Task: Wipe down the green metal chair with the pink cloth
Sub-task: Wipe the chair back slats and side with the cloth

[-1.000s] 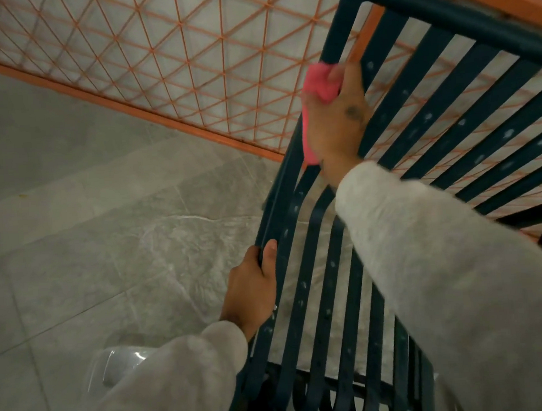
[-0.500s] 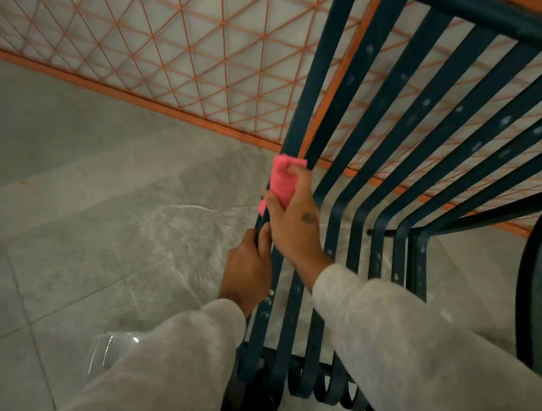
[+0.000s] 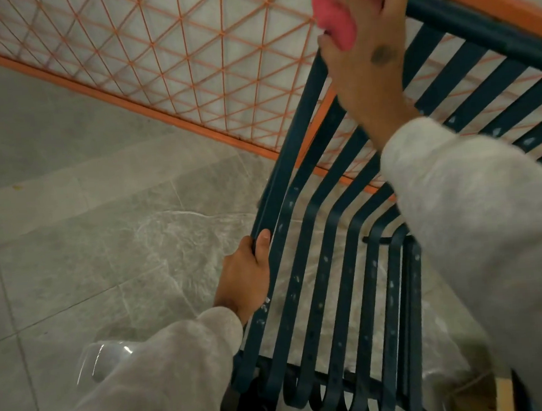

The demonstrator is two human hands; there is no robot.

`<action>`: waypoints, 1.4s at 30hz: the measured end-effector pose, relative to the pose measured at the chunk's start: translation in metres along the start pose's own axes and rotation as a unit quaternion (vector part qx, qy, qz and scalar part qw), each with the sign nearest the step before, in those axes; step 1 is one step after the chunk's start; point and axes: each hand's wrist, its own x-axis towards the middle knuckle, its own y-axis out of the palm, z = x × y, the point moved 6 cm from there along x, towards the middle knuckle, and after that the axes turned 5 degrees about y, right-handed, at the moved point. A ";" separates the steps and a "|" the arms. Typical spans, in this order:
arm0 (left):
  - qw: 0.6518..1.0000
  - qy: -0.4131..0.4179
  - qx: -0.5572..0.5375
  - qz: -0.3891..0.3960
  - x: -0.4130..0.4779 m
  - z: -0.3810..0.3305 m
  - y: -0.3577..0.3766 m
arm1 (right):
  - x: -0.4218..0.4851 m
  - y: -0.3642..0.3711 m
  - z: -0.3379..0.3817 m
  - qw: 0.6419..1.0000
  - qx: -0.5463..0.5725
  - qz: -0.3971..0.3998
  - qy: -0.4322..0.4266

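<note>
Up goes the right hand [image 3: 370,64], from mid-slat to the chair [image 3: 302,254] top corner, fingers bunching the cloth [image 3: 334,15] there; the left hand [image 3: 244,278] grips the side rail, steadying it.

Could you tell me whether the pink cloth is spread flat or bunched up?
Bunched up: the right hand grips the pink cloth as a wad against the chair.
</note>
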 end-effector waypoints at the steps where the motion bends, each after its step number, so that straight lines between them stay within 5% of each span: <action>1: 1.000 -0.001 0.000 -0.001 0.000 0.000 -0.001 | 0.008 0.000 0.002 0.999 -0.036 -0.002 -0.030; 6: 1.000 -0.005 -0.001 0.001 -0.001 -0.003 -0.003 | -0.036 0.037 -0.010 0.975 -0.154 0.076 -0.138; 11: 1.000 -0.017 0.005 -0.005 -0.001 -0.002 -0.003 | -0.147 0.086 -0.001 0.896 -0.316 0.207 -0.235; 16: 1.000 -0.025 -0.001 0.016 -0.002 -0.001 0.000 | -0.120 0.063 -0.012 0.917 -0.204 0.284 -0.193; 20: 1.000 -0.022 0.008 0.015 -0.002 0.000 -0.002 | -0.052 0.052 -0.018 0.937 -0.261 0.174 -0.150; 23: 0.999 -0.024 0.005 0.023 -0.003 -0.002 -0.002 | -0.065 0.060 -0.009 0.942 -0.251 0.179 -0.132; 30: 0.999 -0.042 -0.014 0.021 0.000 0.006 0.000 | -0.189 0.067 0.007 0.963 -0.115 0.239 -0.052; 36: 0.973 -0.122 -0.153 0.121 -0.026 0.023 -0.015 | -0.194 0.060 -0.012 0.918 0.004 0.393 -0.056; 42: 0.942 -0.223 -0.200 0.152 -0.072 0.054 -0.048 | -0.196 0.074 0.006 0.944 -0.072 0.311 -0.085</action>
